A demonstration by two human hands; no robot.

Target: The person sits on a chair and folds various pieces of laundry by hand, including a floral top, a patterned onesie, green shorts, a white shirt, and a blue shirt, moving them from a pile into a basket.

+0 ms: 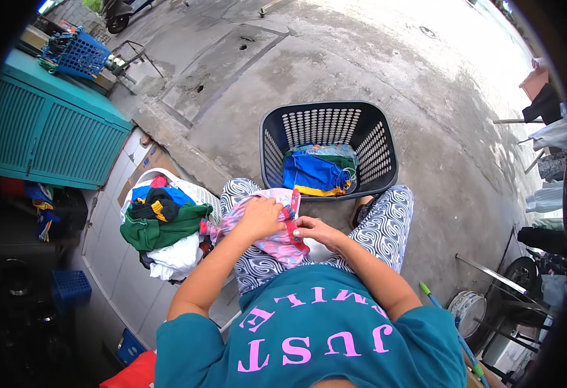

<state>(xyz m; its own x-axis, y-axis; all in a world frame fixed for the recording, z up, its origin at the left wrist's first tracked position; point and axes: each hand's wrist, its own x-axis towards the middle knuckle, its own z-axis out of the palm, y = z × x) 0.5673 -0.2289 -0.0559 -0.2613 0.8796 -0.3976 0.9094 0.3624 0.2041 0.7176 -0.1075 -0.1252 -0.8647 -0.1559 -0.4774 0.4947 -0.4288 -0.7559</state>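
A pink patterned garment with red edging [277,247] lies bunched across my lap, over my black-and-white patterned trousers. My left hand [261,218] rests on the garment's upper part, with its fingers curled into the cloth. At the red edge, my right hand [321,233] pinches the fabric between thumb and fingers. Just beyond my knees stands a dark laundry basket [272,155] with perforated sides. Folded blue and yellow clothes [316,171] lie inside it. To my left, a white basket [199,192] is heaped with loose clothes, including a green garment [167,227].
A teal louvred cabinet [50,126] stands at the left, with a blue basket of hangers [83,55] on top. Concrete ground [225,123] stretches ahead. At the right are hanging clothes [548,168], a blue-green pole [455,323] and a round white container [468,307].
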